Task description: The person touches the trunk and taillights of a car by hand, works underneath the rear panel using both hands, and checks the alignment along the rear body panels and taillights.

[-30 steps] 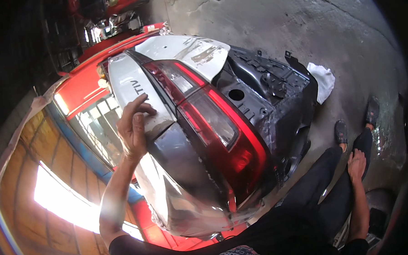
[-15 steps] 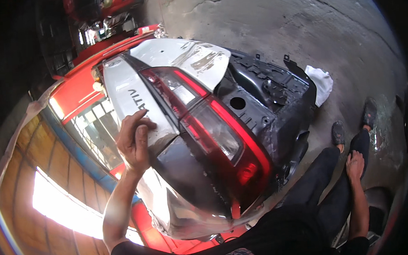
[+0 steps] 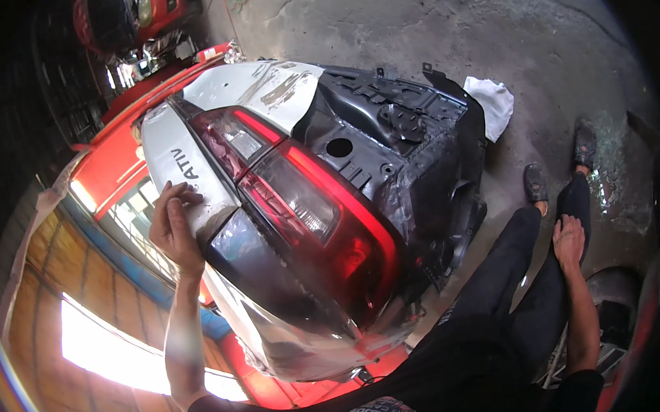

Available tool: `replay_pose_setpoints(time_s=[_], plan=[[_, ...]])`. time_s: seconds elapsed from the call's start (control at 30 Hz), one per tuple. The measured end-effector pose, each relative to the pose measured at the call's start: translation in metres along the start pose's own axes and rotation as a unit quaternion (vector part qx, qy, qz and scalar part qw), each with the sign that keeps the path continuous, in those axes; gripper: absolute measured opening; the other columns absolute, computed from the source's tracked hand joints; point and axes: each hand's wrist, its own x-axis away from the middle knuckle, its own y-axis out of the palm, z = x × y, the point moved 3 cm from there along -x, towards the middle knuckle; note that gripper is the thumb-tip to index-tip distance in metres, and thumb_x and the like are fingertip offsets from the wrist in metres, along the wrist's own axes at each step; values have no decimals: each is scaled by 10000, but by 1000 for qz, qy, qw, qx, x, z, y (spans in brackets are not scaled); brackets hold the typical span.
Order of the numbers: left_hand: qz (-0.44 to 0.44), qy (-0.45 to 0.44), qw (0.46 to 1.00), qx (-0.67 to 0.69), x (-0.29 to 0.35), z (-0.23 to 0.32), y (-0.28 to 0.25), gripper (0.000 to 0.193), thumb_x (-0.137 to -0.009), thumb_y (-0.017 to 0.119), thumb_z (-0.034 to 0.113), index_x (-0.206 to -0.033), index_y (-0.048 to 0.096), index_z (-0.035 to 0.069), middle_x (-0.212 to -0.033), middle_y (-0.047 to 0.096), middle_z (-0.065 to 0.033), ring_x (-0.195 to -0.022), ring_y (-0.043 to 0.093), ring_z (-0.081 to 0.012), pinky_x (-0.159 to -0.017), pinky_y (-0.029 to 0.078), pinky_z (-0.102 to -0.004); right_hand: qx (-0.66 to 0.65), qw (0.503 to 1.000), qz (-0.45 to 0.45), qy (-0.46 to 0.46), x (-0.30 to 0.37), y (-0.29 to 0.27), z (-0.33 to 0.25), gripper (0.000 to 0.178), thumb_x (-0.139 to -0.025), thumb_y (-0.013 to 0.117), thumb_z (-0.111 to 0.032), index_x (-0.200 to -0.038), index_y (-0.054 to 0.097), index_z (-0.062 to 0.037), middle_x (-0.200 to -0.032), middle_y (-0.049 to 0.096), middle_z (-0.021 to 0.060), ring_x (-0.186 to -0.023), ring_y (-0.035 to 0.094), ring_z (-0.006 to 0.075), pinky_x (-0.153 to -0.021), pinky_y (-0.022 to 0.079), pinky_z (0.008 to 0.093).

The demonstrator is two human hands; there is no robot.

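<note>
A car's rear corner fills the middle, with a white trunk lid (image 3: 167, 158) carrying dark raised letters. A red and clear tail light (image 3: 300, 196) sits beside it, split across the lid and body. My left hand (image 3: 178, 227) is at the lid's lower edge, its fingers half bent over the white panel and apart from the thumb. Whether its fingertips press on the metal is hard to see. Below it lies a dark grey, glossy body panel (image 3: 266, 271). My right hand (image 3: 569, 241) rests on my dark trouser leg, fingers laid out, holding nothing.
Black bare metal bodywork (image 3: 393, 144) with a round hole lies right of the light. A white cloth (image 3: 490, 107) lies on the grey concrete floor (image 3: 440, 24). Another red vehicle (image 3: 145, 11) stands at the far left. A dark round object (image 3: 615, 289) is by my right arm.
The car appears shifted left and slightly down in the view. My left hand stays by the trunk lid's edge, and my right hand stays on my leg.
</note>
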Motion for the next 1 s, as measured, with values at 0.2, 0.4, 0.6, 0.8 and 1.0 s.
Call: replay_pose_setpoints(time_s=[0.2,0.4,0.6,0.8,1.0], plan=[[-47,-29,996,68,-2,9,-1,419,-1023,445,298,-1030,674,-52,-841,652,-96,-826,617,-184,-845,469,-337,14,999,-50,6,-1,1,2,230,-928,550,-195,-1022,620,2,-994,631,177,-980,585,368,-848,472,458],[-145,86,985,-39,-16,22,-3,346,-983,493,260,-1014,667,-38,-754,590,-144,-735,568,-284,-689,443,-359,31,997,-64,24,-18,-9,-6,268,-946,525,-232,-1079,614,-17,-1024,629,172,-1018,578,365,-858,475,463],[-105,112,988,-9,-17,21,-4,292,-958,537,221,-990,658,-43,-706,576,-131,-689,556,-304,-659,441,-383,51,998,31,-34,-36,3,-4,268,-916,589,-192,-1078,635,17,-990,632,205,-936,601,387,-799,487,478],[-104,160,982,-15,-22,18,-2,201,-898,574,147,-934,651,-34,-663,544,-121,-599,493,-293,-599,395,-399,42,999,-2,-9,-67,4,-4,305,-936,567,-214,-1123,632,19,-1067,642,226,-1005,596,404,-857,491,458],[-140,163,976,-29,-20,16,-8,350,-986,446,236,-963,633,-59,-658,576,-123,-653,543,-290,-682,443,-439,-8,998,-62,14,-96,9,14,319,-922,584,-228,-1122,634,15,-1042,641,226,-984,600,405,-865,484,462]])
